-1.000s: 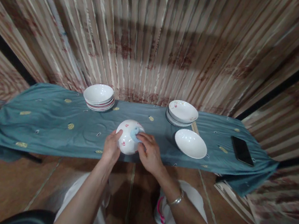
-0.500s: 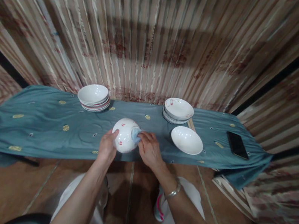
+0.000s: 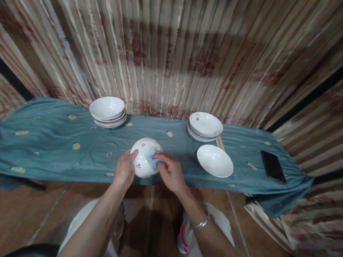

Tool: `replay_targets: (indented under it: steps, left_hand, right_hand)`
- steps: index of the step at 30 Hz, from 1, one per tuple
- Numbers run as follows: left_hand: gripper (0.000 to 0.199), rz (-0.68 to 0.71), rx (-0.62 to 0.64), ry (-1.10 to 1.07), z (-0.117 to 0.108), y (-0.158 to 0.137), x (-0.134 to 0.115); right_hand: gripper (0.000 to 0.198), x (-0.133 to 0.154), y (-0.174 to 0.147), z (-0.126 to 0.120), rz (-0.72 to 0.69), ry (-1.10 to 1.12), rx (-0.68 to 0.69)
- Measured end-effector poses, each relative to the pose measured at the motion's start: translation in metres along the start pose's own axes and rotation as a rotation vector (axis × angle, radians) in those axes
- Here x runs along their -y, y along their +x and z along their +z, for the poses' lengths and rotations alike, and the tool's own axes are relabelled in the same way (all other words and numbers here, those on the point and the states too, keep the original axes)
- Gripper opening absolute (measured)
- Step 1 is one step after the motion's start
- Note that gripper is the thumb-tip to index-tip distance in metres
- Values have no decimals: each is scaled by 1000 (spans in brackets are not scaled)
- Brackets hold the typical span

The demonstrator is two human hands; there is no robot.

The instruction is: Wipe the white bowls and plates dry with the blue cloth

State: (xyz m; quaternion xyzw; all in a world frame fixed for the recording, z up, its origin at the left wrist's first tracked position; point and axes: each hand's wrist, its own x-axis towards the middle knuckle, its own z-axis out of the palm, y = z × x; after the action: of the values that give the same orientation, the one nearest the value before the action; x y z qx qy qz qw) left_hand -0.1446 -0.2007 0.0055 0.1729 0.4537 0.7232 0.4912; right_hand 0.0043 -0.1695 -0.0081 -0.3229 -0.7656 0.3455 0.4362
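A white bowl with small red flower prints is held above the near edge of the cloth-covered table, its outside facing me. My left hand grips its left rim, thumb on the outer wall and the other fingers hidden behind. In my right hand is a light blue cloth, pressed against the bowl's base and outer wall. A single white bowl lies on the table, to the right of my right hand.
A stack of bowls stands at the back left, and a stack of flowered dishes at the back right. A black phone lies on the right of the blue-green tablecloth. Pleated curtains hang behind.
My right hand has slid the blue cloth from the bowl's foot leftward over its outer wall. The bowl has shifted slightly right and down in my left hand.
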Motion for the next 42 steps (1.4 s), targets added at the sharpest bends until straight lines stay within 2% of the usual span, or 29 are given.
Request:
replay_targets:
  steps: [4,7,10,13,16,19,24,28,30,33,36,42]
  left_hand:
    - [43,7,7,21,0,1,-2]
    - [45,5,36,40,2,-1,-2]
    - [41,-4,73,49,7,-6,2]
    - [34,12,107,35,12,-10,6]
    - [33,26,128,35,15,-12,10]
    - [36,-6,161,74,16,-16,12]
    - [36,-97,198,143,16,-26,11]
    - [38,-114,192,122,15,-28,3]
    - [39,-118,180,95,15,-27,-1]
    - [38,-109,137,43,14,-23,-7]
    - [40,-94,100,18,12,-21,-11]
    - [45,-36,43,12,8,-16,-16]
  right_hand:
    - [27,7,3,-4,97,174,55]
    - [28,11,4,-6,85,165,-20]
    - [33,15,3,-5,-59,-37,-59]
    - [39,19,0,0,-183,-326,45]
    - [41,19,-1,2,-176,-490,88]
    - [40,12,4,-2,-146,-498,52]
    - [37,-8,17,-16,-45,-220,-38]
    - [35,-28,23,-24,208,29,-117]
    - [34,-37,24,-23,291,146,-168]
    - [31,-42,25,-14,385,386,-293]
    - [23,-41,24,-1,547,664,-416]
    - [13,-36,22,28,964,1101,-471]
